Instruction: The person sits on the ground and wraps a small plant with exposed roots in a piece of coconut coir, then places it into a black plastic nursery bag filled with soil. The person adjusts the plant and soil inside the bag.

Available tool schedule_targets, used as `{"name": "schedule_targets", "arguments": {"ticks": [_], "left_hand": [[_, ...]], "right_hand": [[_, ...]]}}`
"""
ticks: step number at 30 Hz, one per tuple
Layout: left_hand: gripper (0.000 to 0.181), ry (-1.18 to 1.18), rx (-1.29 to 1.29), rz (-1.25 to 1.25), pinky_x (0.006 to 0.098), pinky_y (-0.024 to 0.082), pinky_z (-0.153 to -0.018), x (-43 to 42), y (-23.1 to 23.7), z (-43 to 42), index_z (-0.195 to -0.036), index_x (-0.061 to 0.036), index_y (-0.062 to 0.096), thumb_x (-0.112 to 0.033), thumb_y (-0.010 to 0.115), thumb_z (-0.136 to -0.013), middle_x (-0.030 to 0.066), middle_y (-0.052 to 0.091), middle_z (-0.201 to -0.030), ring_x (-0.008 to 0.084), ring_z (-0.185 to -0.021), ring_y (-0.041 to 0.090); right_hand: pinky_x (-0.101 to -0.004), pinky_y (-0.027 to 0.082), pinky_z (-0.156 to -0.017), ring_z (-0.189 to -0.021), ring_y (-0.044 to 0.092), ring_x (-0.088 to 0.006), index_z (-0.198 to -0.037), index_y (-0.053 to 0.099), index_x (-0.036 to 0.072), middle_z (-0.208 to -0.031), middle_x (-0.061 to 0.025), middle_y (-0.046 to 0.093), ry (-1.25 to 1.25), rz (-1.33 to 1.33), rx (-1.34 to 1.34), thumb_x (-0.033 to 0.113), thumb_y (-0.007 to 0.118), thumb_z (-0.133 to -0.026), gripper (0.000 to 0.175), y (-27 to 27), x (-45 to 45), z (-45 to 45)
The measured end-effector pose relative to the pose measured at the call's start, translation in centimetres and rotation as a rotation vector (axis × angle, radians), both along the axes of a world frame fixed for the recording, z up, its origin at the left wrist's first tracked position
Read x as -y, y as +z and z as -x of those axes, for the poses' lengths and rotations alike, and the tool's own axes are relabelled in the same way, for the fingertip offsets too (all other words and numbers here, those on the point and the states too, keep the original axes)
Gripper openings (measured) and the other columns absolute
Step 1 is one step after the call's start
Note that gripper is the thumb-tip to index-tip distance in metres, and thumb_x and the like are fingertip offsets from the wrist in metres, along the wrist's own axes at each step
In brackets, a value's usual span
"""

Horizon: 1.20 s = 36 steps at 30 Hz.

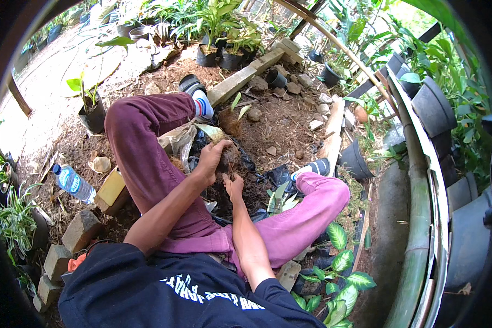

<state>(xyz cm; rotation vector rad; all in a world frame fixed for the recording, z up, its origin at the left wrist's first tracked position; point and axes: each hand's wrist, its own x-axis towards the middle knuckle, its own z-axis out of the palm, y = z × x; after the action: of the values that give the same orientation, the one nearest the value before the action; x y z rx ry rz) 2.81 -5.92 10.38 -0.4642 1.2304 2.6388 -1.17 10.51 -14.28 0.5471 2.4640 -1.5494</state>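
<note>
My left hand (211, 160) is closed around the root ball (229, 159) of a small plant, between my bent knees. A pale green leaf (211, 131) sticks out of it towards the upper left. Just below, my right hand (234, 187) has its fingers drawn together on thin hanging roots (231, 169). Dark loose soil (219, 201) and black plastic (279, 175) lie under both hands. Beyond them, a second seedling with a brown fibrous root clump (230, 122) rests on the ground. Cut or loose variegated leaves (277, 201) lie right of my right hand.
A water bottle (74, 183), a yellow-topped block (111, 191) and several bricks (81, 230) are on the left. A potted plant (92, 112) stands beyond my left knee. Concrete posts (246, 76) edge the soil ahead. Black pots (355, 160) and a bamboo rail (418, 213) line the right.
</note>
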Motion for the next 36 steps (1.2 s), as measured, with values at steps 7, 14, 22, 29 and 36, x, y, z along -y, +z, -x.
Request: {"name": "schedule_targets", "arguments": {"ticks": [7,14,22,29,36], "left_hand": [[0.020,-0.007,-0.012,0.016,0.0325,0.052,-0.065,0.0,0.0,-0.1,-0.099,-0.0073,0.064,-0.024,0.062,-0.089,0.0042,0.067,-0.087,0.0158,-0.072,0.063],[0.020,-0.010,-0.021,0.008,0.0331,0.052,-0.065,0.0,0.0,-0.1,-0.100,-0.0072,0.065,-0.024,0.061,-0.089,0.0045,0.067,-0.087,0.0161,-0.072,0.064],[0.021,-0.021,-0.004,0.011,0.0335,0.053,-0.063,0.0,0.0,-0.1,-0.100,-0.0066,0.064,-0.024,0.062,-0.089,0.0054,0.067,-0.085,0.0166,-0.071,0.064],[0.022,-0.009,-0.014,0.026,0.0334,0.053,-0.061,0.0,0.1,-0.1,-0.099,-0.0071,0.064,-0.026,0.063,-0.088,0.0045,0.066,-0.082,0.0168,-0.067,0.064],[0.024,-0.012,-0.021,-0.012,0.0338,0.054,-0.066,-0.1,-0.3,0.1,-0.098,-0.0066,0.064,-0.028,0.063,-0.089,0.0048,0.067,-0.083,0.0170,-0.070,0.064]], "right_hand": [[-0.0436,0.046,-0.098,-0.117,0.058,-0.0376,-0.122,0.061,-0.004,-0.121,-0.0245,0.063,-0.111,-0.067,-0.121,0.039,0.071,-0.086,0.057,0.4,0.6,-0.6],[-0.0417,0.052,-0.077,-0.085,0.066,-0.0319,-0.118,0.062,-0.004,-0.096,-0.0177,0.068,-0.138,0.034,-0.209,0.035,0.063,-0.092,0.047,0.0,0.8,0.0],[-0.0304,0.051,-0.052,-0.062,0.062,-0.0182,-0.101,0.061,-0.002,-0.081,-0.0088,0.063,-0.312,0.391,-0.042,0.025,0.055,-0.095,0.029,2.5,0.8,-0.9],[-0.0313,0.055,-0.061,-0.080,0.063,-0.0180,-0.115,0.062,0.001,-0.105,-0.0111,0.063,-0.268,0.275,-0.111,0.020,0.054,-0.094,0.029,1.3,0.8,-0.9],[-0.0335,0.055,-0.064,-0.080,0.063,-0.0195,-0.111,0.061,0.006,-0.100,-0.0084,0.063,-0.480,0.767,0.019,0.022,0.058,-0.095,0.023,2.9,0.7,-0.9]]}}
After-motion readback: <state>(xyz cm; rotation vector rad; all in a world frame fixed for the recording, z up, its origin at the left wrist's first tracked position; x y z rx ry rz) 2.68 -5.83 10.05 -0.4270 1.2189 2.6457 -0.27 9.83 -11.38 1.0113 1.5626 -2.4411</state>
